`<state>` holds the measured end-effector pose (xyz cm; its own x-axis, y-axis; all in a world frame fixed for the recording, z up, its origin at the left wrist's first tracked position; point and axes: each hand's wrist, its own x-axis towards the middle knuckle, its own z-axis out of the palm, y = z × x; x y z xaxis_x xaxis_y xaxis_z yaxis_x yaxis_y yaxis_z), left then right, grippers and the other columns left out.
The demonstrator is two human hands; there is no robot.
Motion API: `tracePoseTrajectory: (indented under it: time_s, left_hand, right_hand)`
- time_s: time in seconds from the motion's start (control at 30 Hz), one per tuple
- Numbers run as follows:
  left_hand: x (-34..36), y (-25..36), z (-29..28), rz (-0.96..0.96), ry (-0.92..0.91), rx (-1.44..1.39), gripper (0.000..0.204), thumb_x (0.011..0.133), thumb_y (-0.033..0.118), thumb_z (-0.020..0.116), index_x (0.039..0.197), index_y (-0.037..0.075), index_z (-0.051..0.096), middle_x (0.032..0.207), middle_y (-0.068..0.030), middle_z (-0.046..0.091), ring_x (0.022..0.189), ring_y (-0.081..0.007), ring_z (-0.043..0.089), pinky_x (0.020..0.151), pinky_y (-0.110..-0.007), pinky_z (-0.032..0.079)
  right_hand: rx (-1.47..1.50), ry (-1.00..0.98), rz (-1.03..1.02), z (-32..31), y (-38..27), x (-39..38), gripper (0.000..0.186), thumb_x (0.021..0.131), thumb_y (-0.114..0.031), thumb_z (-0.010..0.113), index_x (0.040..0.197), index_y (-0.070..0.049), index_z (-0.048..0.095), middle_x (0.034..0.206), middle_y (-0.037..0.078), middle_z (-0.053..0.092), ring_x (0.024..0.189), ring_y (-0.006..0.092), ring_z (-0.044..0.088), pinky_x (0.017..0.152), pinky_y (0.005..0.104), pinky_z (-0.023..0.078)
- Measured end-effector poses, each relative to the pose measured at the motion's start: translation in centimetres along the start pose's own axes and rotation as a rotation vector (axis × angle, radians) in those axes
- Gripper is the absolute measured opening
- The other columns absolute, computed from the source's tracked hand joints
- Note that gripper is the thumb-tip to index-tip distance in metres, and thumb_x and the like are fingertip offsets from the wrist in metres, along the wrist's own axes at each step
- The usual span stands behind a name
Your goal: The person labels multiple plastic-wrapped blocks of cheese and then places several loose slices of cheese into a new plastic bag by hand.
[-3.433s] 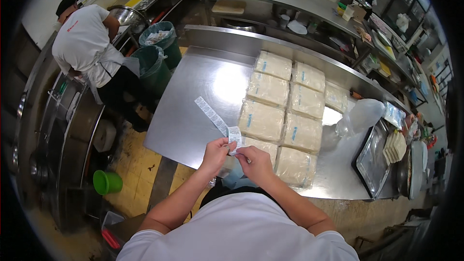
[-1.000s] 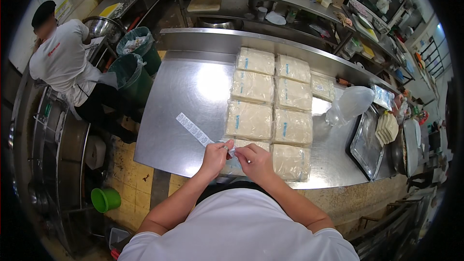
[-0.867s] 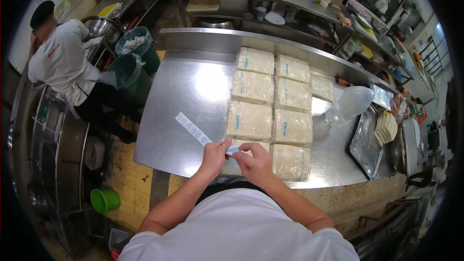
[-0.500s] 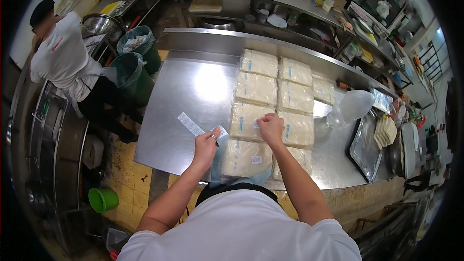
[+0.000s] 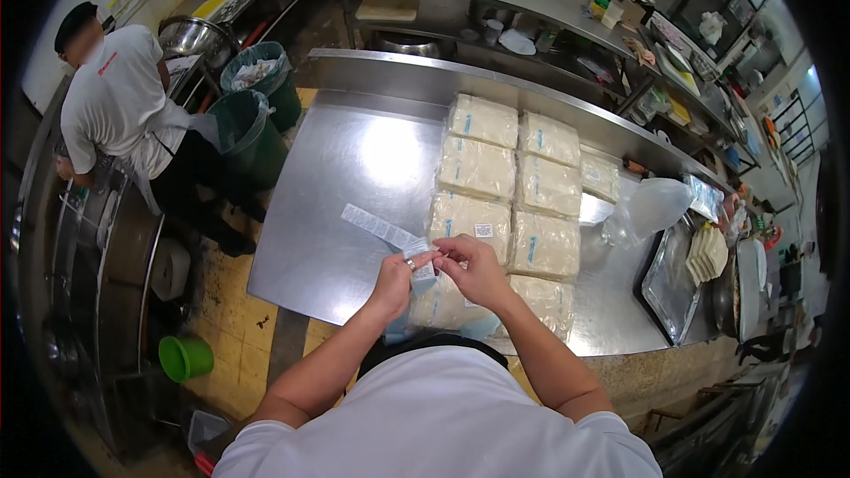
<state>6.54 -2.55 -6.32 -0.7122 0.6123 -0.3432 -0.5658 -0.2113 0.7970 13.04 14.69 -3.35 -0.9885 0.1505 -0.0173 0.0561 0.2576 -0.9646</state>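
My left hand (image 5: 394, 281) is closed on a long strip of printed white labels (image 5: 376, 224), whose free end trails over the bare steel at the left. Against the left fingertips, my right hand (image 5: 471, 273) is closed in a pinch at the strip's near end; the exact grip is partly hidden by the fingers. Just beyond the hands lies a clear-wrapped pack of flat, cream-coloured sheets (image 5: 469, 211) with a white label (image 5: 483, 230) on its top. The nearest left pack (image 5: 443, 305) lies under the hands, its label mostly covered.
More wrapped packs (image 5: 549, 186) fill two columns on the steel table (image 5: 319, 186). To the right are a clear plastic bag (image 5: 651, 208) and a metal tray (image 5: 668, 288). A co-worker (image 5: 124, 97) stands at the left by green bins (image 5: 243, 128). A raised ledge (image 5: 390, 71) edges the table's far side.
My right hand has left the pack and come leftward to the strip in my left hand. A label now shows on that pack. The co-worker's arm has lowered, and the view has shifted slightly.
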Motion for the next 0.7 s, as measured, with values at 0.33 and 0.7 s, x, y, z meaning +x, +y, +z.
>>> tracePoseTrajectory:
  time_s: [0.33,0.7]
  left_hand:
    - [0.0,1.3,2.0,-0.032,0.053,-0.064,0.027,0.101,0.027,0.059,0.103,0.002,0.07,0.091,-0.0018,0.065,0.084,-0.0099,0.057,0.075,-0.028,0.043]
    - [0.4,1.6,0.8,-0.196,0.119,-0.046,0.02,0.096,0.022,0.065,0.091,0.003,0.07,0.082,-0.0032,0.063,0.07,-0.012,0.054,0.067,-0.029,0.045]
  right_hand:
    - [-0.171,0.217,-0.159,2.2,-2.2,-1.1,0.035,0.082,-0.005,0.076,0.114,-0.001,0.062,0.086,0.015,0.068,0.074,0.0249,0.068,0.069,0.0323,0.054]
    - [-0.171,0.197,-0.19,1.9,-1.6,-1.2,0.023,0.082,-0.001,0.073,0.105,-0.004,0.07,0.082,0.013,0.067,0.07,0.0269,0.065,0.064,0.0357,0.052]
